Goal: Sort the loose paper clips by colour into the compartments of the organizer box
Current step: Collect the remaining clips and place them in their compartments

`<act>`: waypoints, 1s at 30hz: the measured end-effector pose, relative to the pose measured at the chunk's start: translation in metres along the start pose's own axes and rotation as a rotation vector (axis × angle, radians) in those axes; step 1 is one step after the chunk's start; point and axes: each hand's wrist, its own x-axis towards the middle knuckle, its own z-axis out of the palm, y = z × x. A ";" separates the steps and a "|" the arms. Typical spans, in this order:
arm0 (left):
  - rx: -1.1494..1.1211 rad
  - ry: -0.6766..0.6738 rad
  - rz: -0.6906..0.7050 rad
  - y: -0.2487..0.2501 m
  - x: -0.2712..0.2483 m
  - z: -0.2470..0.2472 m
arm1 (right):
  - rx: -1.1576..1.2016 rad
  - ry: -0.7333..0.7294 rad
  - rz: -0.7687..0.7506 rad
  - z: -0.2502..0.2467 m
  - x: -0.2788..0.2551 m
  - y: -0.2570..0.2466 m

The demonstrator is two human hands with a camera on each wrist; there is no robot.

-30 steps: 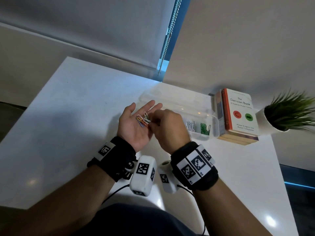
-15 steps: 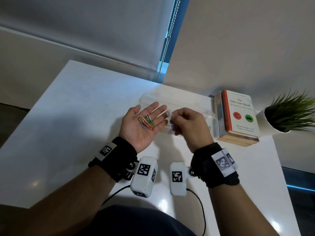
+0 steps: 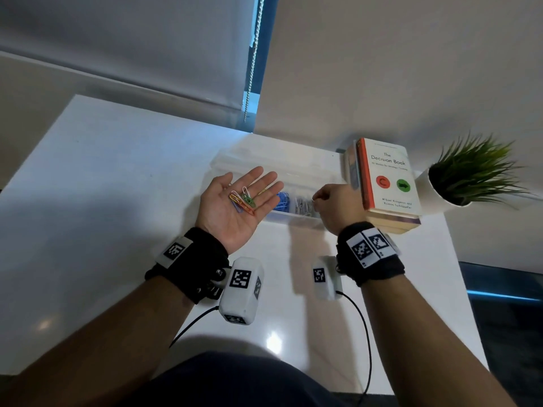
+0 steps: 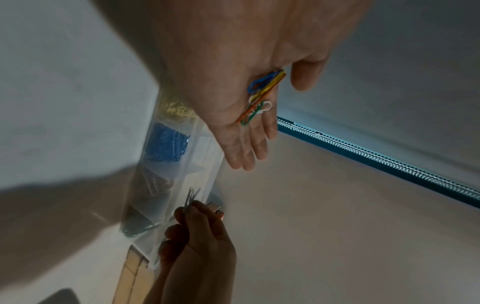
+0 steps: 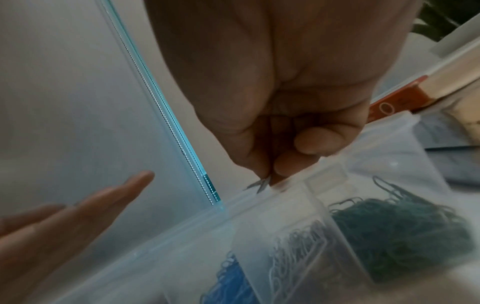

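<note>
My left hand [image 3: 232,205] is palm up with the fingers straight and close together, and a little heap of loose coloured wire paper clips [image 3: 243,200] sits on the palm: orange, green, white, blue, plus a yellow one that only really shows from the left wrist cam [image 4: 261,93]. My right hand [image 3: 338,205] is curled up, thumb and fingertips pinching one pale silvery-looking paper clip [image 4: 190,199] right over the clear plastic organizer box [image 3: 293,219]. From the head cam I can't see that clip at all, the knuckles hide it; the right wrist cam only catches a tiny tip poking out [image 5: 261,183].

The box is on the white table [image 3: 117,186], just beside a stack of books [image 3: 385,186]. I can make out a blue pile [image 3: 282,200] and a whitish pile [image 3: 304,204] in neighbouring compartments; the green pile [image 5: 405,228] is covered by my right hand in the head view. There's a yellowish one [image 4: 179,112] too, blurry. The box's far end is behind my left hand. A potted plant in a white pot [image 3: 470,177] sits past the books.
</note>
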 end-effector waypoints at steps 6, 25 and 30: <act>0.029 0.031 -0.027 -0.007 0.001 0.004 | -0.003 0.085 -0.101 -0.009 -0.011 -0.011; 0.102 0.068 -0.116 -0.016 -0.010 -0.003 | -0.073 -0.188 -0.344 0.032 -0.050 -0.057; 0.105 0.071 -0.092 -0.019 -0.008 0.003 | 0.130 -0.170 -0.304 0.011 -0.049 -0.050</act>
